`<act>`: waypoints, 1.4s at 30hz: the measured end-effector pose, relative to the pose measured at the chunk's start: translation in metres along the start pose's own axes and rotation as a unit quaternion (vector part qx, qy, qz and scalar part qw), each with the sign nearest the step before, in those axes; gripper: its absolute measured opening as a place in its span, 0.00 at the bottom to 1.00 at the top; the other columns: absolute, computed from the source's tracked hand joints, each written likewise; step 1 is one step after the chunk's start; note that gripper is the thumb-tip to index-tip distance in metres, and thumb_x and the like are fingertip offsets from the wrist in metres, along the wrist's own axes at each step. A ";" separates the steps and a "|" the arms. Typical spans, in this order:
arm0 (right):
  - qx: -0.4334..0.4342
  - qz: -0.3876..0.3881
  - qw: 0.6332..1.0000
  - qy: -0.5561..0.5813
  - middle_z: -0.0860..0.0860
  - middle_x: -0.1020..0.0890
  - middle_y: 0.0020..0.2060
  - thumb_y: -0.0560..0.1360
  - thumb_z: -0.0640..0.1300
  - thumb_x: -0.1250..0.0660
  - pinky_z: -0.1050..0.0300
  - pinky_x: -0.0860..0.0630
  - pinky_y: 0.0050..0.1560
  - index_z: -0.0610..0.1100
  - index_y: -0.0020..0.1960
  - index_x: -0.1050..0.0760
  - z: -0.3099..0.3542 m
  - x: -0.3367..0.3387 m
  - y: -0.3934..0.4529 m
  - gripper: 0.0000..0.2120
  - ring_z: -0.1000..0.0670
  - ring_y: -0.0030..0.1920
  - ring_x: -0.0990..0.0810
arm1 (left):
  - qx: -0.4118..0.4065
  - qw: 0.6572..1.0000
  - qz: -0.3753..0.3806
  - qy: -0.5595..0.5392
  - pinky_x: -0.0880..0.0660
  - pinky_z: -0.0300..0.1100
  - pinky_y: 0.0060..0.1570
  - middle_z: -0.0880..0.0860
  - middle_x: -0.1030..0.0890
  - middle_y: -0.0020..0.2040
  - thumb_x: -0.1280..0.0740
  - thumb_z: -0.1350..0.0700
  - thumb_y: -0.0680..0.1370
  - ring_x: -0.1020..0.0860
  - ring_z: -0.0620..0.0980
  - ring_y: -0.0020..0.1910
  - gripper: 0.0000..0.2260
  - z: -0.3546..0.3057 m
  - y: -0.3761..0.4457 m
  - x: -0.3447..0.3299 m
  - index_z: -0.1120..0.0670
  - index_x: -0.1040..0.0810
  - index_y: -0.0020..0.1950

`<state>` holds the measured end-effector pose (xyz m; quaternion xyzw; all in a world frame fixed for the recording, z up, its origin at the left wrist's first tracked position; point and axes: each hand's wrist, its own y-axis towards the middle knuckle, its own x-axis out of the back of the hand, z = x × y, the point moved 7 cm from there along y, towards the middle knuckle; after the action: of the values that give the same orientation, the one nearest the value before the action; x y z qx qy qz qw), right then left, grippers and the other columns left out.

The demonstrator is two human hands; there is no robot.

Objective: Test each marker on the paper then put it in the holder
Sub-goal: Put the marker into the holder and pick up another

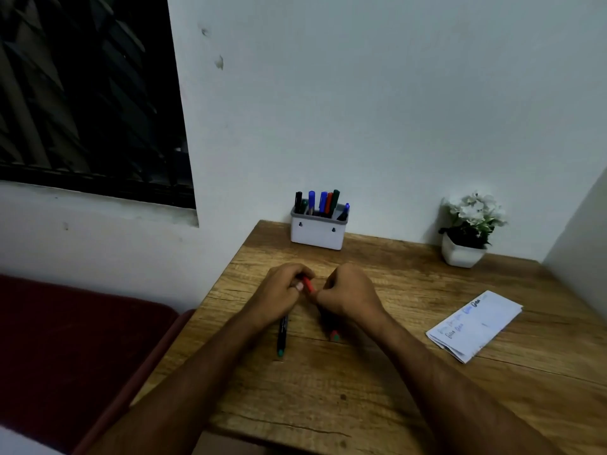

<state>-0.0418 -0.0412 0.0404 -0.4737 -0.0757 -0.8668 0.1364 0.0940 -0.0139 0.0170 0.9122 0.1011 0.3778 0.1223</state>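
Note:
Both my hands meet over the middle of the wooden table [377,389] on a red marker [308,285]. My left hand [282,292] closes around its cap end and my right hand [348,295] grips its body; most of the marker is hidden. A black marker with a green end [282,336] lies on the table under my left wrist. Another marker [334,335], of which only the red and green end shows, lies beneath my right wrist. The white holder [318,233] stands at the back edge with several markers in it. The folded paper [474,325], with blue and black scribbles, lies to the right.
A white pot with white flowers [468,231] stands at the back right corner. The wall runs right behind the table, and another wall closes the right side. A dark red cushion [75,349] lies left of the table, below a dark window.

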 end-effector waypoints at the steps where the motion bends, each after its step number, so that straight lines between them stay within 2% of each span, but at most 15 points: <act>1: 0.000 -0.005 1.000 0.009 0.51 0.15 0.32 0.71 0.50 0.23 0.54 0.17 0.36 0.45 0.38 0.17 -0.002 0.006 0.001 0.09 0.53 0.34 0.15 | -0.003 1.000 -0.003 0.003 0.29 0.32 0.54 0.46 0.20 0.57 0.37 0.64 0.79 0.24 0.41 0.57 0.13 -0.003 0.002 0.000 0.52 0.21 0.60; 5: 0.025 -0.020 0.997 0.064 0.48 0.13 0.37 0.74 0.42 0.24 0.46 0.13 0.45 0.43 0.46 0.16 -0.016 0.025 0.003 0.02 0.50 0.37 0.13 | -0.034 0.999 -0.020 0.009 0.27 0.36 0.54 0.47 0.21 0.54 0.35 0.62 0.79 0.24 0.42 0.55 0.09 -0.023 0.013 -0.005 0.51 0.21 0.56; 8: 0.075 -0.069 0.994 0.030 0.51 0.13 0.40 0.77 0.44 0.27 0.50 0.15 0.47 0.44 0.53 0.13 -0.030 0.041 0.002 0.07 0.53 0.40 0.15 | -0.048 0.999 -0.015 0.017 0.25 0.39 0.54 0.47 0.23 0.53 0.34 0.59 0.79 0.24 0.42 0.53 0.07 -0.038 0.022 -0.017 0.51 0.22 0.55; 12: 0.149 -0.103 0.982 0.055 0.52 0.11 0.41 0.77 0.44 0.28 0.58 0.19 0.40 0.47 0.53 0.12 -0.050 0.056 -0.003 0.07 0.58 0.38 0.16 | -0.074 0.997 0.002 0.004 0.23 0.45 0.53 0.48 0.21 0.50 0.32 0.56 0.78 0.23 0.43 0.51 0.04 -0.060 0.033 -0.036 0.52 0.20 0.53; 14: 0.179 -0.109 0.975 0.070 0.51 0.12 0.36 0.78 0.44 0.27 0.65 0.27 0.34 0.47 0.50 0.11 -0.061 0.059 -0.007 0.06 0.60 0.33 0.18 | -0.085 0.996 0.009 0.004 0.24 0.44 0.53 0.47 0.20 0.48 0.32 0.57 0.78 0.23 0.43 0.50 0.03 -0.071 0.036 -0.045 0.52 0.19 0.51; 17: 0.201 -0.122 0.968 0.084 0.51 0.19 0.25 0.78 0.44 0.28 0.64 0.36 0.30 0.45 0.45 0.11 -0.077 0.065 -0.012 0.08 0.57 0.26 0.27 | -0.097 0.995 -0.005 -0.001 0.25 0.36 0.48 0.47 0.18 0.45 0.31 0.59 0.77 0.22 0.41 0.46 0.04 -0.084 0.040 -0.055 0.53 0.17 0.48; 20: 0.198 -0.131 0.967 0.095 0.57 0.23 0.25 0.80 0.47 0.29 0.63 0.38 0.29 0.43 0.44 0.12 -0.091 0.071 -0.014 0.11 0.57 0.25 0.32 | -0.117 0.992 -0.034 -0.020 0.29 0.25 0.41 0.48 0.16 0.42 0.29 0.62 0.75 0.21 0.38 0.41 0.05 -0.097 0.043 -0.063 0.54 0.15 0.45; 22: 0.180 -0.137 0.970 0.089 0.55 0.22 0.25 0.80 0.49 0.29 0.59 0.35 0.29 0.44 0.40 0.13 -0.103 0.075 -0.014 0.14 0.56 0.25 0.31 | -0.122 0.991 -0.050 -0.036 0.28 0.25 0.40 0.47 0.15 0.40 0.28 0.62 0.74 0.20 0.40 0.40 0.05 -0.103 0.046 -0.069 0.53 0.14 0.43; 25: 0.141 -0.149 0.975 0.079 0.53 0.21 0.25 0.80 0.51 0.29 0.55 0.30 0.31 0.48 0.34 0.17 -0.123 0.084 -0.014 0.17 0.56 0.26 0.27 | -0.133 0.989 -0.042 -0.042 0.24 0.31 0.43 0.45 0.15 0.40 0.27 0.62 0.73 0.19 0.41 0.41 0.05 -0.112 0.052 -0.080 0.52 0.13 0.42; 29: 0.093 -0.146 0.983 0.054 0.55 0.17 0.31 0.79 0.51 0.28 0.53 0.22 0.39 0.46 0.43 0.13 -0.140 0.095 -0.013 0.12 0.56 0.34 0.19 | -0.108 0.992 -0.043 -0.049 0.25 0.29 0.42 0.45 0.15 0.42 0.27 0.60 0.74 0.21 0.38 0.41 0.04 -0.116 0.060 -0.091 0.53 0.13 0.46; 32: 0.043 -0.154 0.986 0.042 0.53 0.15 0.34 0.79 0.50 0.27 0.52 0.23 0.42 0.45 0.42 0.14 -0.162 0.108 -0.010 0.11 0.54 0.37 0.18 | -0.059 0.996 -0.054 -0.039 0.31 0.23 0.40 0.45 0.15 0.44 0.27 0.56 0.75 0.23 0.34 0.40 0.04 -0.108 0.067 -0.099 0.52 0.14 0.48; 35: 0.004 -0.171 0.976 0.134 0.53 0.16 0.33 0.80 0.43 0.28 0.55 0.22 0.39 0.48 0.39 0.18 -0.183 0.119 -0.009 0.10 0.57 0.32 0.20 | -0.037 0.999 -0.029 -0.016 0.29 0.28 0.43 0.45 0.14 0.46 0.26 0.55 0.74 0.21 0.36 0.43 0.04 -0.104 0.072 -0.115 0.51 0.13 0.48; 37: -0.008 -0.175 0.962 0.208 0.52 0.14 0.35 0.80 0.37 0.30 0.55 0.20 0.35 0.49 0.46 0.18 -0.188 0.122 -0.009 0.08 0.56 0.30 0.19 | -0.030 0.999 -0.021 0.002 0.28 0.31 0.44 0.45 0.15 0.46 0.25 0.54 0.73 0.22 0.36 0.43 0.04 -0.105 0.073 -0.124 0.51 0.14 0.47; 39: -0.011 -0.172 0.943 0.285 0.46 0.13 0.38 0.80 0.32 0.33 0.55 0.18 0.34 0.47 0.56 0.20 -0.188 0.124 -0.011 0.11 0.51 0.31 0.17 | -0.036 0.999 -0.020 0.011 0.28 0.32 0.43 0.44 0.17 0.45 0.25 0.54 0.73 0.24 0.35 0.42 0.04 -0.107 0.072 -0.130 0.51 0.14 0.47; 42: 0.011 -0.147 0.912 0.383 0.36 0.15 0.44 0.82 0.30 0.39 0.49 0.16 0.36 0.42 0.59 0.21 -0.187 0.124 -0.015 0.13 0.41 0.33 0.15 | -0.048 0.998 -0.013 0.033 0.26 0.34 0.43 0.44 0.17 0.45 0.25 0.53 0.73 0.24 0.36 0.41 0.04 -0.108 0.072 -0.138 0.50 0.14 0.46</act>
<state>-0.2597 -0.0962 0.0440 -0.0875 -0.0955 -0.9911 0.0314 -0.0721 -0.1045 0.0205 0.8911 0.0985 0.4102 0.1676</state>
